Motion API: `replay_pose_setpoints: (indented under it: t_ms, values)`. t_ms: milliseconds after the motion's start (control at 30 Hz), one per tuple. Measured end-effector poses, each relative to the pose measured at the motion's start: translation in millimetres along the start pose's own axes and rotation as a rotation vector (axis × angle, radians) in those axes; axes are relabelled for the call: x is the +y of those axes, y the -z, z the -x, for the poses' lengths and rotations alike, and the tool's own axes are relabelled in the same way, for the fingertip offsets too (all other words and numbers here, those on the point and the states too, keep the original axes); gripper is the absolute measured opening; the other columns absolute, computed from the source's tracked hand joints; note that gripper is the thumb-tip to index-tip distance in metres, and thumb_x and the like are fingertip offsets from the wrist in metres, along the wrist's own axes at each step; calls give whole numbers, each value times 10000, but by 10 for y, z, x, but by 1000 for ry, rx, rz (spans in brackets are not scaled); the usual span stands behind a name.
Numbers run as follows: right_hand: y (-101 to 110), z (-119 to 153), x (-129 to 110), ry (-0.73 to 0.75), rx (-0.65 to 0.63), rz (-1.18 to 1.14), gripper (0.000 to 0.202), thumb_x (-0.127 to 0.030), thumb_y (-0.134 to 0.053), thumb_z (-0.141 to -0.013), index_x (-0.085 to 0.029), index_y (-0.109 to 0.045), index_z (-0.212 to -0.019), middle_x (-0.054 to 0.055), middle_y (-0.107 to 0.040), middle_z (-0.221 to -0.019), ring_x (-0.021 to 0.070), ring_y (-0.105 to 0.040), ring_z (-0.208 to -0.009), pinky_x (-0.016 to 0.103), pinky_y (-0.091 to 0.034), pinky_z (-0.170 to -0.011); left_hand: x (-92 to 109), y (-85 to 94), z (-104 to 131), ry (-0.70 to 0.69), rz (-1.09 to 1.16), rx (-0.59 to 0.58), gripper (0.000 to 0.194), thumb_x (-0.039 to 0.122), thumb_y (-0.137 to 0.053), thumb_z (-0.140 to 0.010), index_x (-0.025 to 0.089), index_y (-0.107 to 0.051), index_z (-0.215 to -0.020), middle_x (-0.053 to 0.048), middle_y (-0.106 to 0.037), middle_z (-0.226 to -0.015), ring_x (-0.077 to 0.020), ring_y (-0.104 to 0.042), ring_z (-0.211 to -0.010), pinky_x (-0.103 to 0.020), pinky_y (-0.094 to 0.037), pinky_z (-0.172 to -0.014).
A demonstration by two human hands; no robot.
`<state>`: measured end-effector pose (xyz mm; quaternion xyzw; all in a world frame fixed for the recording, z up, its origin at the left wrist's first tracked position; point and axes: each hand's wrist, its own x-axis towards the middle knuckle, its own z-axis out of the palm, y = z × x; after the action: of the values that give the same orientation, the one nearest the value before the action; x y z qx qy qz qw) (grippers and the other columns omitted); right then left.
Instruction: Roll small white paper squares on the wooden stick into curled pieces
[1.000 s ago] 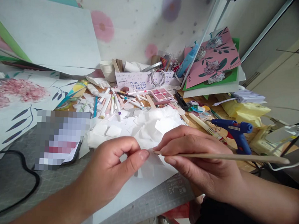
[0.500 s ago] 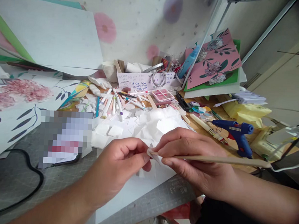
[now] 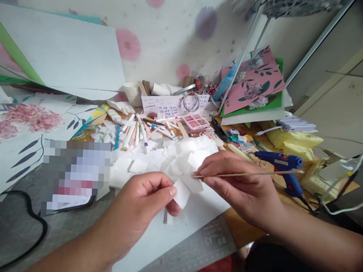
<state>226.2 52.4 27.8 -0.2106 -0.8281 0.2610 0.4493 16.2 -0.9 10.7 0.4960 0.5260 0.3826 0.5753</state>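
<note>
My left hand (image 3: 149,203) pinches a small white square of paper (image 3: 183,195) between thumb and fingers. My right hand (image 3: 242,192) grips a flat wooden stick (image 3: 279,172), seen nearly edge-on, its tip pointing left toward the paper. Another white paper piece (image 3: 194,184) lies just under the stick's tip; whether the right fingers touch it I cannot tell. Behind both hands is a heap of white paper pieces (image 3: 199,147), and a large white sheet (image 3: 139,251) lies below them.
Several marker pens (image 3: 143,132) and a pink palette (image 3: 196,121) lie behind the heap. A blue glue gun (image 3: 290,174) rests at the right, its cord trailing. A blurred phone (image 3: 78,179) and black cable (image 3: 39,226) sit left on the grey cutting mat (image 3: 215,239).
My hands have moved apart, the right one shifting slightly right with the stick. The paper that was bunched between my fingertips now shows flatter in my left hand. The stick has turned edge-on.
</note>
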Motion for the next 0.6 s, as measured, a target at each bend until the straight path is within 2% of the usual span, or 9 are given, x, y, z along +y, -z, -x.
replay_pose_setpoints:
  t_ms: [133,233,400,500,600]
  values:
    - [74,-20,245,-87,118,-16,48,-158,-695,-854,-178,-732,-830,53,-732,-803,182,-692,-795,327,-573,-716,-6,11,-7,-10,-41,25,278,338,-564,-900,206,-612,-661,11,-669,-647,-185,-573,-680,-327,-416,-701]
    - [119,-3,458,-164,176,-23,108,-195,-668,-883,-174,-715,-788,43,-711,-779,171,-674,-748,330,-568,-680,-26,21,-14,-14,-8,49,273,377,-582,-886,213,-581,-668,16,-630,-689,-182,-544,-679,-315,-416,-658]
    - [140,30,628,-290,174,-54,163,-221,-647,-894,-144,-705,-762,57,-693,-811,156,-671,-705,312,-570,-627,-39,56,1,-140,-31,79,313,267,-609,-850,205,-493,-565,-22,-680,-1003,-225,-590,-1003,-321,-410,-852]
    - [121,29,623,-314,163,-55,172,-248,-653,-889,-143,-707,-764,57,-692,-815,160,-674,-712,324,-573,-645,-49,80,20,-162,-5,34,341,204,-590,-844,212,-436,-540,-23,-698,-951,-233,-610,-1014,-329,-423,-874]
    - [102,15,612,-311,167,-34,160,-264,-658,-880,-151,-715,-781,54,-695,-813,165,-668,-714,338,-564,-663,-49,86,32,-175,37,-29,360,191,-605,-845,218,-434,-529,3,-660,-755,-205,-620,-869,-311,-447,-811]
